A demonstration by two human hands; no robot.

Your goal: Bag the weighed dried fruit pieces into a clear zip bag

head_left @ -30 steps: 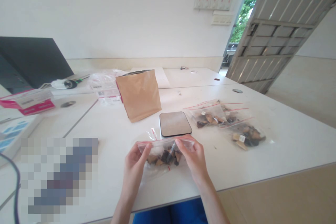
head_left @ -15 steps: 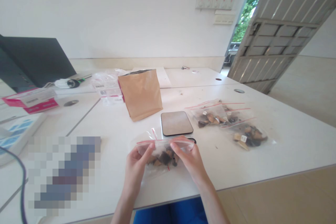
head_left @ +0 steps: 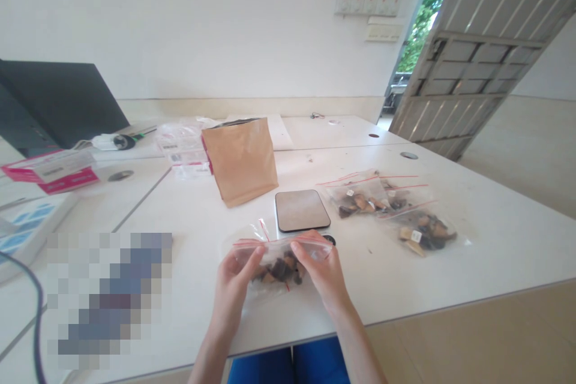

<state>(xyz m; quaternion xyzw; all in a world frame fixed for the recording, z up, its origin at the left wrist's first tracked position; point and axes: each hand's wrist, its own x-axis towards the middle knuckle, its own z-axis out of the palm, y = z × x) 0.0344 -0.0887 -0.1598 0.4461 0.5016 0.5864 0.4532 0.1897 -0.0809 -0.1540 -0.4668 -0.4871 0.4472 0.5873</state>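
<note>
My left hand (head_left: pixel 231 279) and my right hand (head_left: pixel 318 271) pinch the top edge of a clear zip-top bag (head_left: pixel 279 264) with red-striped seal, just above the white table (head_left: pixel 189 222). Dark and tan dried chunks fill its lower part, partly hidden behind my fingers. Directly beyond the bag sits a small digital scale with a square tan top (head_left: pixel 302 210). To the right lie two similar filled zip bags (head_left: pixel 357 199) (head_left: pixel 423 231), out of reach of my fingers.
A brown paper bag (head_left: pixel 240 162) stands behind the scale. Clear packets (head_left: pixel 184 150), a pink-and-white box (head_left: pixel 51 172) and a dark laptop lid (head_left: pixel 58 102) lie left. A blurred patch covers the table's front left. A cable (head_left: pixel 36 306) runs along the left.
My hands have drawn slightly closer together along the bag's top edge, and the bag sits a little lower against the scale. The view has shifted only slightly.
</note>
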